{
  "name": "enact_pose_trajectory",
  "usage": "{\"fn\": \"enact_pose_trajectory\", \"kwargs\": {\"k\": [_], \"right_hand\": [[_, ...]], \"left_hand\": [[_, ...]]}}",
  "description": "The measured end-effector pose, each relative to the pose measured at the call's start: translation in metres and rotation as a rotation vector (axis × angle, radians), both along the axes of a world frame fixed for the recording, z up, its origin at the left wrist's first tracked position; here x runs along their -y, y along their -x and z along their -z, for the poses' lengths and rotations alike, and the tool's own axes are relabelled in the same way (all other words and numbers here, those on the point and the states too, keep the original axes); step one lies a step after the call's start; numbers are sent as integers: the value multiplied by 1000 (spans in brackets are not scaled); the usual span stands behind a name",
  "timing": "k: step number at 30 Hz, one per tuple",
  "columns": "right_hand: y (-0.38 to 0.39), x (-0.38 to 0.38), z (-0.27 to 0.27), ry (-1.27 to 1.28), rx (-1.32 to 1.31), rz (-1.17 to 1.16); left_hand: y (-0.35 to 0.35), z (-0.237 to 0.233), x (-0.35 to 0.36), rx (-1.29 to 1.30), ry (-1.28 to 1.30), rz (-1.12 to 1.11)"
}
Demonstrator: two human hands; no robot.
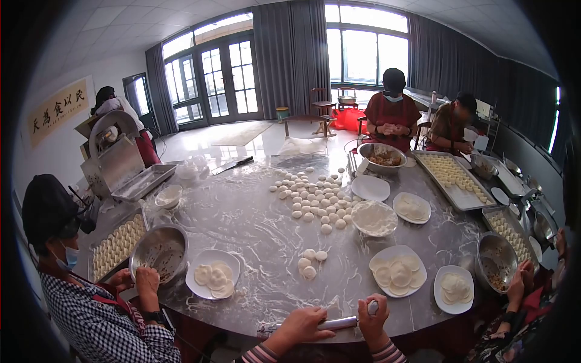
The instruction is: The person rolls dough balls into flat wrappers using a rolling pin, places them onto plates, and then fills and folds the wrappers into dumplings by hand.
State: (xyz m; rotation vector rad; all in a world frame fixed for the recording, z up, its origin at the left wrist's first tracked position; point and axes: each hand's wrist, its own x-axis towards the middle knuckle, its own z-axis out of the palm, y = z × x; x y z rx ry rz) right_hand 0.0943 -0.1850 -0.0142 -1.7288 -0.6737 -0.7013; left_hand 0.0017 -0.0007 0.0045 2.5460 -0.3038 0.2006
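At the table's near edge, my left hand is closed over a metal rolling pin, its thumb lying along the bar. My right hand is curled near the pin's right end. A small pale thing shows between its thumb and fingers, too hidden to name. Beyond my hands lies a small cluster of dough pieces. To the right, a white plate holds round dough wrappers. A larger spread of dough pieces lies farther back on the floured table.
A person at left works over a metal bowl beside a plate of wrappers. Another person's hands are by a filling bowl at right. Trays of dumplings and a knife lie farther off.
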Motion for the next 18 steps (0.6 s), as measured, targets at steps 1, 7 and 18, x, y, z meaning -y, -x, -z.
{"fn": "enact_pose_trajectory", "kwargs": {"k": [1,7,18], "right_hand": [[0,0,0,0,0,1],[-1,0,3,-10,-12,0],[0,0,2,-17,-28,-6]], "left_hand": [[0,0,0,0,0,1],[-1,0,0,4,-2,-1],[-1,1,1,-15,-12,-13]]}}
